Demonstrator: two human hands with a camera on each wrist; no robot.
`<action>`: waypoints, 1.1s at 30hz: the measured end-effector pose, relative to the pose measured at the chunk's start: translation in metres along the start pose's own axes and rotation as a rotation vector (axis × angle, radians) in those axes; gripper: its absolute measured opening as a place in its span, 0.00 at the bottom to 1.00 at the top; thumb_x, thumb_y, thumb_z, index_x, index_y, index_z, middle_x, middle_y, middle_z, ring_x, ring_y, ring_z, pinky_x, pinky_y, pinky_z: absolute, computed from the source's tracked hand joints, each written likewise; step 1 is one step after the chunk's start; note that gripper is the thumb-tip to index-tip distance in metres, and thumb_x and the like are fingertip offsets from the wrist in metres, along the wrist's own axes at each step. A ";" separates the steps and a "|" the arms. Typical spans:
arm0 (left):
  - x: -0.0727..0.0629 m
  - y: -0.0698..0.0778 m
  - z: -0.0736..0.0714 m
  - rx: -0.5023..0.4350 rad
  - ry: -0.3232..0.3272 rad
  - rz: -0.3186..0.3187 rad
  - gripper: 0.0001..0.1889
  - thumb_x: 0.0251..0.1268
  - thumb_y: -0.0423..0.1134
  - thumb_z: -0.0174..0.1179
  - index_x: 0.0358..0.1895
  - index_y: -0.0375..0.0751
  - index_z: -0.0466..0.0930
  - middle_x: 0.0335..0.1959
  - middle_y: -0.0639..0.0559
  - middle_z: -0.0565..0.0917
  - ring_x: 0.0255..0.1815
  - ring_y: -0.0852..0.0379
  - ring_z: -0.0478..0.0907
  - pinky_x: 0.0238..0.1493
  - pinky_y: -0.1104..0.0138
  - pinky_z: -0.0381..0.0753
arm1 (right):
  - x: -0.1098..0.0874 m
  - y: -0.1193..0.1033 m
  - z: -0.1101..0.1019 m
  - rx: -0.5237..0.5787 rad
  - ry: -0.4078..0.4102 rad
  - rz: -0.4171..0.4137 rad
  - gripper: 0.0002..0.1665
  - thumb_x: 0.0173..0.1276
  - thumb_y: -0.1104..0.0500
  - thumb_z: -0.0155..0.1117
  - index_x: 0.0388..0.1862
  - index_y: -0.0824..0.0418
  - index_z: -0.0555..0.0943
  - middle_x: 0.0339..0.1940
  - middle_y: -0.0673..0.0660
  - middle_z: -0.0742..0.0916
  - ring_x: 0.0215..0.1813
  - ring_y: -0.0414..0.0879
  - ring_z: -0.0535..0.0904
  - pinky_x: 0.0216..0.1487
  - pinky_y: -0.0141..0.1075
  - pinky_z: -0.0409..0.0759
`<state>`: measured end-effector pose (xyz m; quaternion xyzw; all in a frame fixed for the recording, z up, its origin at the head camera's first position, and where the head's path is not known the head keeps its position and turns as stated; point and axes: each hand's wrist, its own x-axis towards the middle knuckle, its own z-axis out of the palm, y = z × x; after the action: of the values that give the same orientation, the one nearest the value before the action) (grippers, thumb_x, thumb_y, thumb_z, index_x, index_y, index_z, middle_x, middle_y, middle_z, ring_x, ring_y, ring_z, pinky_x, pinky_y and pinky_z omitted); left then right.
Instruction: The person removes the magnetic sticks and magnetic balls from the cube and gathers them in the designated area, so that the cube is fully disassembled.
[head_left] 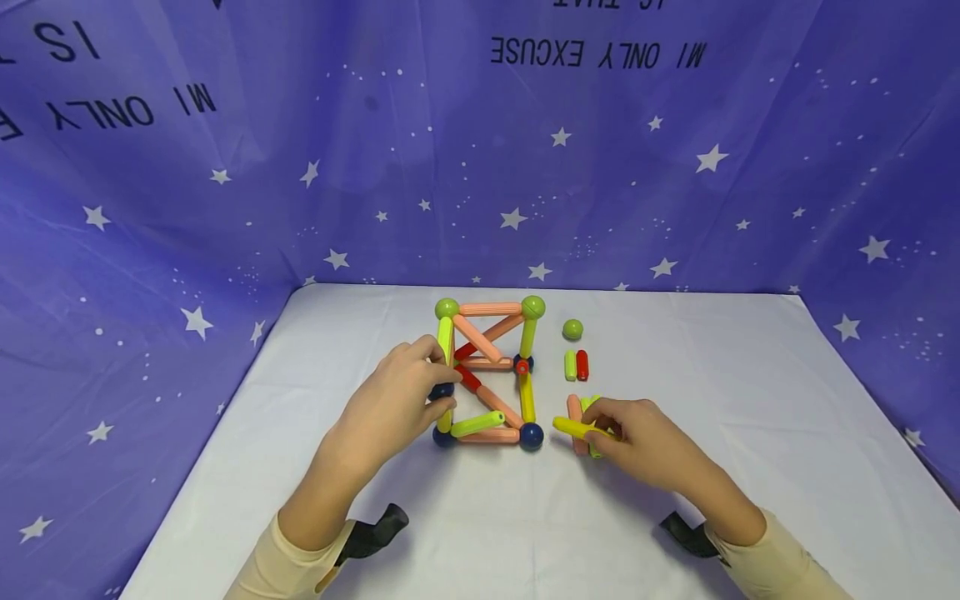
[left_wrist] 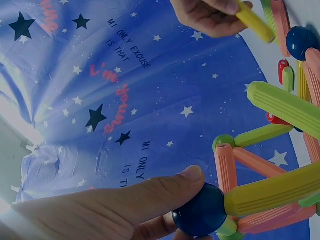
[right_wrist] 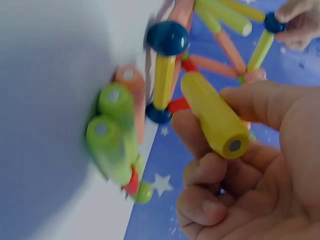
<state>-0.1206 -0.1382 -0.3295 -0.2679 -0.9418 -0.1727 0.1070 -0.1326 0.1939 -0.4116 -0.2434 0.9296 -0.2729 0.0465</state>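
My left hand (head_left: 393, 404) grips a dark blue ball (left_wrist: 201, 212) on the left side of a frame built from magnetic rods and balls. A yellow rod (left_wrist: 270, 192) runs from that ball. In my right hand (head_left: 647, 443), a yellow magnetic rod (right_wrist: 214, 115) is pinched between thumb and fingers, its metal end showing in the right wrist view. Green balls (head_left: 533, 307) top the frame, and a dark blue ball (head_left: 531, 436) marks its near right corner. One light green rod (head_left: 478, 423) slants from the near left corner, its other end free.
Right of the frame lie a loose green ball (head_left: 573, 329), a short light green rod (head_left: 570, 366) and a short red rod (head_left: 582, 365). Nearer, an orange rod (head_left: 575, 406) and light green rods lie partly under my right hand. A blue starred curtain (head_left: 480, 167) surrounds the white table (head_left: 480, 533).
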 end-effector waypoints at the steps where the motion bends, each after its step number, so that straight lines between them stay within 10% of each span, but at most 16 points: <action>1: 0.000 0.000 0.000 0.000 0.001 0.001 0.13 0.48 0.36 0.77 0.40 0.44 0.89 0.38 0.53 0.75 0.33 0.54 0.70 0.35 0.66 0.72 | 0.000 0.003 -0.002 0.010 0.017 0.035 0.07 0.64 0.59 0.68 0.41 0.52 0.82 0.27 0.40 0.82 0.25 0.37 0.74 0.26 0.32 0.75; 7: 0.000 0.001 0.000 0.005 -0.010 -0.020 0.13 0.48 0.37 0.77 0.41 0.45 0.90 0.38 0.54 0.75 0.33 0.55 0.68 0.34 0.67 0.71 | -0.002 0.021 -0.013 -0.001 0.114 0.230 0.12 0.63 0.57 0.67 0.44 0.59 0.78 0.26 0.48 0.81 0.24 0.43 0.73 0.24 0.36 0.73; 13: -0.001 0.002 -0.001 0.003 -0.020 -0.036 0.13 0.49 0.36 0.77 0.41 0.46 0.90 0.38 0.54 0.74 0.33 0.55 0.68 0.34 0.67 0.71 | 0.001 0.038 -0.008 0.014 0.039 0.378 0.17 0.62 0.57 0.67 0.45 0.64 0.74 0.27 0.53 0.82 0.24 0.44 0.75 0.24 0.38 0.73; 33: 0.000 0.000 0.000 -0.012 -0.014 -0.028 0.14 0.48 0.36 0.77 0.41 0.46 0.90 0.38 0.55 0.75 0.34 0.56 0.68 0.34 0.67 0.71 | 0.004 0.037 0.002 0.028 -0.007 0.396 0.12 0.63 0.57 0.64 0.40 0.61 0.75 0.24 0.52 0.80 0.22 0.45 0.73 0.22 0.38 0.71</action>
<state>-0.1204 -0.1379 -0.3291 -0.2565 -0.9451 -0.1781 0.0966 -0.1515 0.2185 -0.4328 -0.0562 0.9552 -0.2706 0.1059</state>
